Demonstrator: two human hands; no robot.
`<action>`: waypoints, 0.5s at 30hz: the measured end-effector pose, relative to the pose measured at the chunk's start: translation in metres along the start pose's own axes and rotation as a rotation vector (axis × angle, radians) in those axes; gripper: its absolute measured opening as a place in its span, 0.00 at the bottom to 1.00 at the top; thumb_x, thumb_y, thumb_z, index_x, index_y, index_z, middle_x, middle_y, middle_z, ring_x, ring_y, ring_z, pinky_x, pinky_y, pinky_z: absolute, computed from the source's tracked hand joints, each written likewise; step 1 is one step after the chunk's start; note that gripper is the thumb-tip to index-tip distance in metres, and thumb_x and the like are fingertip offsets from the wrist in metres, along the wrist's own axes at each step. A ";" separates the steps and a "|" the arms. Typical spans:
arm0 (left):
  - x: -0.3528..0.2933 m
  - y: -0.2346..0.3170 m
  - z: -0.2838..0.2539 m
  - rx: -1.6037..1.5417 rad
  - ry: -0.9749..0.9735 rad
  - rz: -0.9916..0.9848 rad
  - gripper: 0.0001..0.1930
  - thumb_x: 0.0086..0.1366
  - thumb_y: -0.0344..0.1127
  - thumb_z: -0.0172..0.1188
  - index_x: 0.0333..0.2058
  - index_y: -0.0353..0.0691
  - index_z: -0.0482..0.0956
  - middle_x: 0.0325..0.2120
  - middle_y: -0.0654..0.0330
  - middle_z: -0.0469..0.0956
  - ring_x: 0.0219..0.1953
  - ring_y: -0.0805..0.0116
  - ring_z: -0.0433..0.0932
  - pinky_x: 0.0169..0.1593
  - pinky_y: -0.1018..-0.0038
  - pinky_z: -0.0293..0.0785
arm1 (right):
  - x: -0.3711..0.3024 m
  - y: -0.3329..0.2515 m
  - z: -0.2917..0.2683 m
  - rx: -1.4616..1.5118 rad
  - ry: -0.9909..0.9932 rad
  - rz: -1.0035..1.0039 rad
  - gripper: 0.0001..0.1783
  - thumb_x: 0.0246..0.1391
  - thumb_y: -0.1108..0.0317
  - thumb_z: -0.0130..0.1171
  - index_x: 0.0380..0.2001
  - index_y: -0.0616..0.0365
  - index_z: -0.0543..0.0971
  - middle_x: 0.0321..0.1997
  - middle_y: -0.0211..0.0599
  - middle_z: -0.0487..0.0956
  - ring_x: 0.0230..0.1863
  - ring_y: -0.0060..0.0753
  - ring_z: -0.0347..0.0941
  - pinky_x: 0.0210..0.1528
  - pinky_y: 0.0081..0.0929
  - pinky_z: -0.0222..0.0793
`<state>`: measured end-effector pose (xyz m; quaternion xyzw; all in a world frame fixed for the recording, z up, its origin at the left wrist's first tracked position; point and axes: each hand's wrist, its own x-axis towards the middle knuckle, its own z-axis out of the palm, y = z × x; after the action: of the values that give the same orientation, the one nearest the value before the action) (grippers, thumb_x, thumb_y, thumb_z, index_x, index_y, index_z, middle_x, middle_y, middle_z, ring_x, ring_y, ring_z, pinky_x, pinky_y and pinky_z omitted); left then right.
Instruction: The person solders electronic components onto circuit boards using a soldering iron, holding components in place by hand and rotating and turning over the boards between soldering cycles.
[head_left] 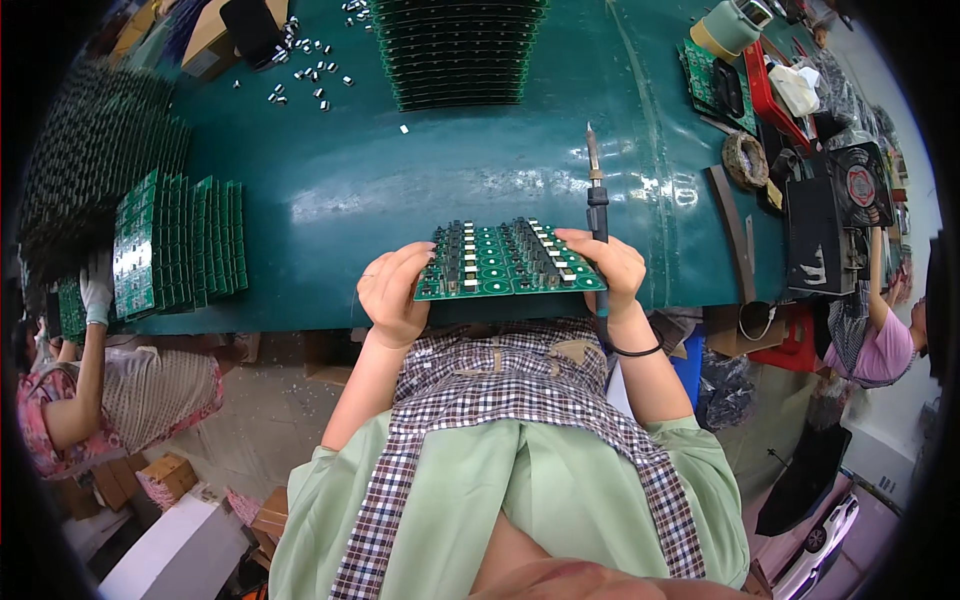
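Observation:
A green circuit board panel, set with rows of black and white parts, is held level at the near edge of the table. My left hand grips its left end, fingers bent over the edge. At the right end my right hand grips the board, and a soldering iron lies along these same fingers. The iron's tip points away from me over the table. How the right fingers wrap the iron's handle is partly hidden.
Stacked green boards stand at the far middle, with more boards at left. Small metallic parts lie scattered at far left. At right are a coiled ring-shaped holder and a black fan box. A co-worker's gloved hand is at left.

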<state>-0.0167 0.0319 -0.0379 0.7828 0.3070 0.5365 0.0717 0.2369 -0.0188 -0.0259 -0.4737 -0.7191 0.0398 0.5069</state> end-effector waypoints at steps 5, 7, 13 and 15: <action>-0.001 -0.001 -0.001 0.042 0.018 -0.006 0.10 0.50 0.23 0.58 0.34 0.32 0.77 0.30 0.50 0.81 0.26 0.59 0.80 0.32 0.72 0.75 | 0.001 -0.002 0.001 -0.033 -0.012 -0.022 0.09 0.39 0.81 0.61 0.27 0.59 0.76 0.31 0.41 0.82 0.28 0.38 0.80 0.29 0.25 0.75; -0.002 -0.001 -0.001 0.047 0.016 -0.007 0.10 0.50 0.23 0.58 0.34 0.32 0.77 0.30 0.50 0.81 0.26 0.59 0.80 0.32 0.72 0.75 | 0.001 -0.003 0.000 -0.032 -0.023 -0.010 0.09 0.39 0.81 0.61 0.27 0.59 0.76 0.31 0.41 0.83 0.28 0.37 0.80 0.29 0.25 0.75; -0.002 -0.001 -0.003 0.067 0.002 0.019 0.10 0.50 0.24 0.58 0.34 0.32 0.77 0.30 0.51 0.80 0.24 0.59 0.79 0.30 0.72 0.74 | 0.001 -0.005 -0.001 -0.019 -0.041 0.021 0.09 0.39 0.81 0.61 0.27 0.59 0.76 0.31 0.41 0.83 0.27 0.37 0.80 0.28 0.25 0.74; -0.002 0.001 -0.003 0.099 -0.007 0.036 0.10 0.50 0.24 0.58 0.34 0.32 0.77 0.30 0.51 0.80 0.23 0.60 0.78 0.29 0.72 0.74 | -0.002 -0.002 -0.003 -0.022 -0.034 0.014 0.10 0.38 0.81 0.60 0.28 0.60 0.76 0.32 0.42 0.83 0.27 0.37 0.80 0.28 0.24 0.74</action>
<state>-0.0195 0.0296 -0.0374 0.7927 0.3190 0.5190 0.0242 0.2376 -0.0225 -0.0248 -0.4835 -0.7245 0.0436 0.4893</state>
